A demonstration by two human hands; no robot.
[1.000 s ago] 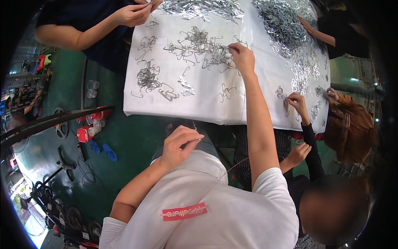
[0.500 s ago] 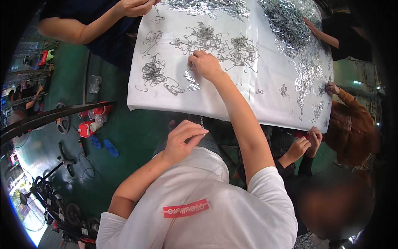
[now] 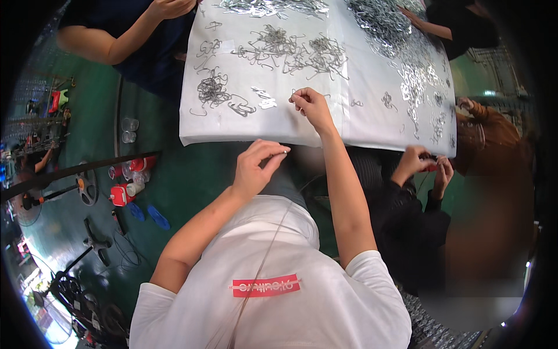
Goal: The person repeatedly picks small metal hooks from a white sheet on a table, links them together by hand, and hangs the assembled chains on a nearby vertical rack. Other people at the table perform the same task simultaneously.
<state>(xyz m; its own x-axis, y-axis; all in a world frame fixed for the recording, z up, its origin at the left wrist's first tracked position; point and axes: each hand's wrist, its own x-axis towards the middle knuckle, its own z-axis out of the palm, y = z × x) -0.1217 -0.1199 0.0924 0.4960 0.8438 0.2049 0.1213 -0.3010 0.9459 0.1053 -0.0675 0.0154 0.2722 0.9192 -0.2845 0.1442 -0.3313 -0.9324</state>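
My left hand (image 3: 254, 166) is closed in a pinch in front of the table's near edge, with the tip of a small shiny metal piece (image 3: 286, 152) showing at its fingertips. Over the white-covered table (image 3: 232, 129), my right hand (image 3: 313, 109) is also pinched, and a thin bent wire hook shows partly at its fingertips. Left of it lies a small group of flat shiny metal pieces (image 3: 265, 100). Tangled wire hooks form one pile (image 3: 213, 88) on the left and wider piles (image 3: 279, 43) further back.
Large heaps of shiny metal pieces (image 3: 378, 23) cover the far right. Other people's hands work at the far left (image 3: 171, 7), far right (image 3: 414, 17) and near right (image 3: 415, 166). On the green floor at left are a red container (image 3: 120, 195), blue slippers (image 3: 158, 217) and a fan base (image 3: 93, 238).
My right hand has drawn back from beside the wire hook piles, toward the right and the table's near edge. My left hand keeps its pinch. The view has shifted slightly.
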